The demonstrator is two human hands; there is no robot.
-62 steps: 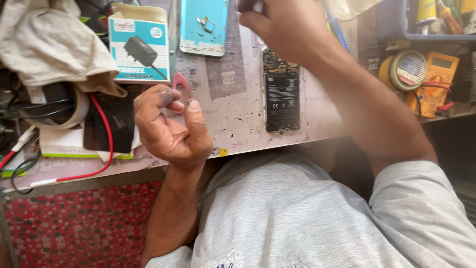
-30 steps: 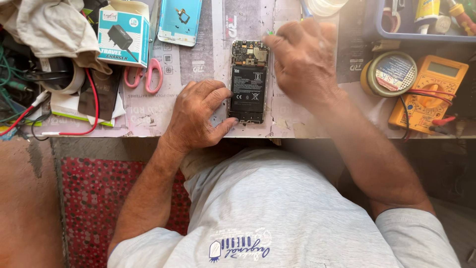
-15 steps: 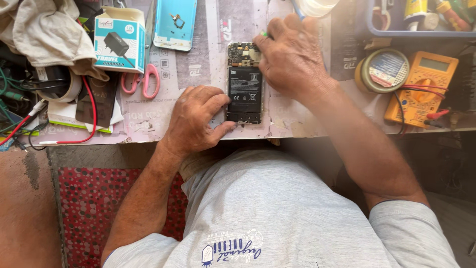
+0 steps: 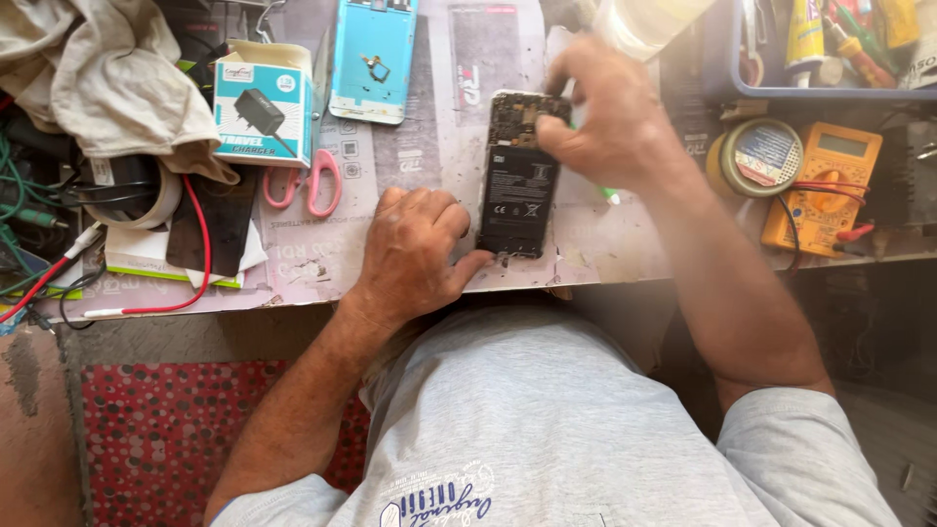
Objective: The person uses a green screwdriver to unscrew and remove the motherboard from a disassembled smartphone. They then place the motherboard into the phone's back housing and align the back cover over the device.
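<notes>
The opened phone (image 4: 517, 181) lies face down on the bench (image 4: 410, 156), back cover off, its black battery and the circuit board at the top end showing. A moment ago the left hand (image 4: 415, 256) hung curled in the air in front of the bench; it is now down flat, palm on the worn mat, its thumb pressed against the lower left corner of the phone to pin it. The right hand (image 4: 610, 122) has also come down from up high and is bunched over the phone's top right corner, fingers pinched close together at the board. I cannot tell whether it grips a tool; a bit of green shows just under it. So the phone has gone from lying loose to being steadied and worked on at its top end.

To the left lie pink-handled scissors (image 4: 310, 181), a teal charger box (image 4: 262, 109) and a light blue back cover (image 4: 373, 57). To the right sit a yellow multimeter (image 4: 822, 185) and a round tin (image 4: 761, 156).
</notes>
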